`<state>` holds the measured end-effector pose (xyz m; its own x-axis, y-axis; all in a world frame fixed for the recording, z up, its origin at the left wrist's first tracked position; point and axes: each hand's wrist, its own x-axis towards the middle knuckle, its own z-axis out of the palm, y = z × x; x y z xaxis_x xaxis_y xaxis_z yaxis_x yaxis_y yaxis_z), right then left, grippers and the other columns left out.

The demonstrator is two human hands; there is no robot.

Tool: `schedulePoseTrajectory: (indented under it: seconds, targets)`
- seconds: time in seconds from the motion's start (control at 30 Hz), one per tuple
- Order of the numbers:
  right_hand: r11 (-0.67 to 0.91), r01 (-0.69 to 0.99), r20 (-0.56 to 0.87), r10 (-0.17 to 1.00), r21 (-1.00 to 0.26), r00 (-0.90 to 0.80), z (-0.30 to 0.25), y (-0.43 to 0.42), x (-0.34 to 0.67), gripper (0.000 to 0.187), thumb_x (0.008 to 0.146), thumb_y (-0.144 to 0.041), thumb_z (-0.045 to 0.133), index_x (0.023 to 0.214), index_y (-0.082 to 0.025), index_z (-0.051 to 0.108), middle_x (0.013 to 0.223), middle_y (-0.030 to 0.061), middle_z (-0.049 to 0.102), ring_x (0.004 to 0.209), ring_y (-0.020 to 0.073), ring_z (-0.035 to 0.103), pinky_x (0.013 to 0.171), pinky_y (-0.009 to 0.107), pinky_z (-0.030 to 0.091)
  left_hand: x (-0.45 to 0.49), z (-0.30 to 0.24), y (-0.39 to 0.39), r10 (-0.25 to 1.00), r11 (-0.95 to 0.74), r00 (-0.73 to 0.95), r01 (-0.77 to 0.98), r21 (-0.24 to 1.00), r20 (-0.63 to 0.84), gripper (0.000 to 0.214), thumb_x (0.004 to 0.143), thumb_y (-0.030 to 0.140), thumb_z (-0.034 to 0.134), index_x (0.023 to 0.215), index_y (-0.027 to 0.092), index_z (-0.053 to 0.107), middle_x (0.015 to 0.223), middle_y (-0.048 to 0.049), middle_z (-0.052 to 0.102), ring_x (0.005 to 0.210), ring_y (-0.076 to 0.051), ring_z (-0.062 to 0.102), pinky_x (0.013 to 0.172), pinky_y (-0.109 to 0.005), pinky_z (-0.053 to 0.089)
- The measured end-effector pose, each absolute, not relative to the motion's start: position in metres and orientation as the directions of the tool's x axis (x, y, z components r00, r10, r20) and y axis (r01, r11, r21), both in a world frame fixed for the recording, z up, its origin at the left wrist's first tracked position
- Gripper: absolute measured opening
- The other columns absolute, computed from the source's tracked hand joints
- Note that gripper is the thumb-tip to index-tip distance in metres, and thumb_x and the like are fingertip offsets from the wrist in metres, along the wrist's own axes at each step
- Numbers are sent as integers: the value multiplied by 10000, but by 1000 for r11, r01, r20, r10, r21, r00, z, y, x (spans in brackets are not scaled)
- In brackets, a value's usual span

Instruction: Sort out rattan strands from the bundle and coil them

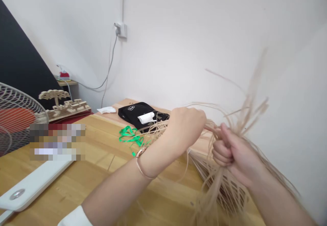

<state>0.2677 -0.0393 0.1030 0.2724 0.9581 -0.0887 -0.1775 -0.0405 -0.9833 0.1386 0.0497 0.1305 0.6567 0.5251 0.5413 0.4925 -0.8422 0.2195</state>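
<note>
Both hands are closed on the straw bundle [224, 171] above the table's right edge [194, 151], left hand [187, 124] beside right hand [230, 151], strands running up-down.

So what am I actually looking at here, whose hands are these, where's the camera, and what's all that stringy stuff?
The single picture comes from a camera worn on a person's head, looking forward and down, so both arms are that person's own. The left hand and right hand are each closed around a bundle of pale straw-like fibres, whose loose ends are blurred. On the wooden table lie a black bag, green ribbon and a white flat device. A fan stands at the left.
</note>
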Motion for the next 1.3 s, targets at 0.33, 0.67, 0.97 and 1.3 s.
schedulePoseTrajectory:
  seconds: [0.33,0.67,0.97,1.3]
  targets:
    - [-72,424,233,746,-903,623,120,-44,275,490,786,-652,499,1018,-228,581,417,-87,254,378,82,222,384,189,173,131,114,72,572,-776,665,629,52,480,193,766,53,468,752,132,644,719,-146,674,753,-280,670,604,-341,495]
    - [-172,89,-149,964,-981,220,113,-13,290,510,668,-584,697,617,-214,350,350,-133,193,366,40,63,354,174,49,129,112,80,493,-859,732,496,129,470,235,832,353,511,730,162,602,670,-78,632,669,-223,616,581,-304,434]
    - [-147,-8,-142,941,-989,306,146,-40,349,559,651,-568,724,533,-191,329,368,-115,178,371,31,55,354,174,50,101,59,124,513,-543,762,-68,837,395,334,857,448,432,746,154,545,593,27,503,479,-73,408,436,-194,317]
    - [-109,-20,-110,943,-994,313,146,-35,334,524,728,-552,654,541,-196,318,373,-111,164,375,40,37,345,176,50,110,42,50,385,-923,263,114,367,885,403,783,154,450,1182,218,460,1146,-128,536,1093,-237,482,955,-413,375]
